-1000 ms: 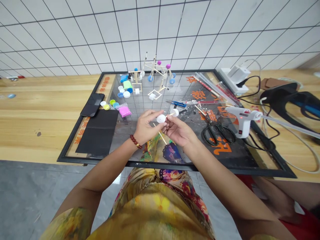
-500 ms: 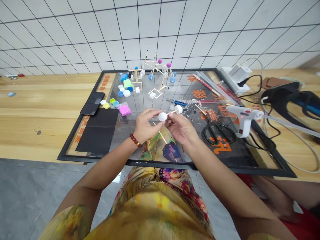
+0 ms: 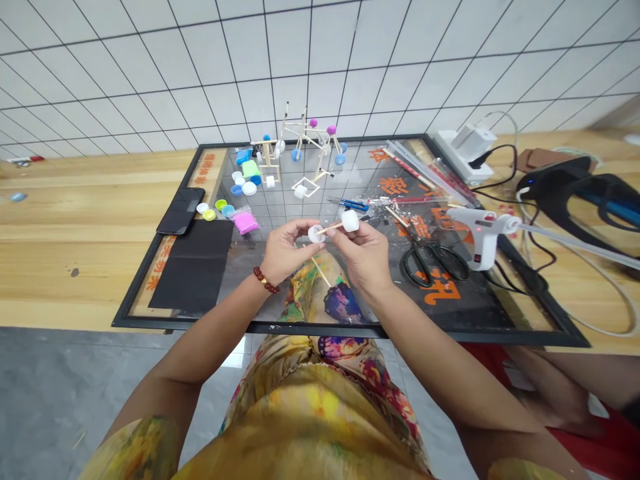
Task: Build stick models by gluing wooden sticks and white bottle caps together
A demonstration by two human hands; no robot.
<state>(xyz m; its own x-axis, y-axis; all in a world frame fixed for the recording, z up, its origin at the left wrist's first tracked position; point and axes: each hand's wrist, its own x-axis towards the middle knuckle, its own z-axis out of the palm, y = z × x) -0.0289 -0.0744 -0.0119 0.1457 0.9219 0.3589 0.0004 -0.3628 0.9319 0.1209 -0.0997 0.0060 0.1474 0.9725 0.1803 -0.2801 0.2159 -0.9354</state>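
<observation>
My left hand (image 3: 283, 252) pinches a white bottle cap (image 3: 315, 233) fixed to one end of a thin wooden stick. My right hand (image 3: 364, 252) pinches the second white cap (image 3: 350, 221) at the stick's other end, so the two caps form an axle held between both hands above the black-framed glass mat (image 3: 150, 267). A second stick (image 3: 320, 270) juts down below the left hand.
A white glue gun (image 3: 477, 233) and black scissors (image 3: 433, 260) lie to the right. Stick-and-cap models (image 3: 305, 150), loose coloured caps (image 3: 220, 208), a pink packet (image 3: 247, 221), a phone (image 3: 181, 210) and black sheets (image 3: 193, 263) sit on the mat. Another person's arm (image 3: 565, 393) is at lower right.
Both hands lifted the stick with the caps slightly and turned it; the caps now stand further apart in view. The camera shifted a little, moving the table scene left.
</observation>
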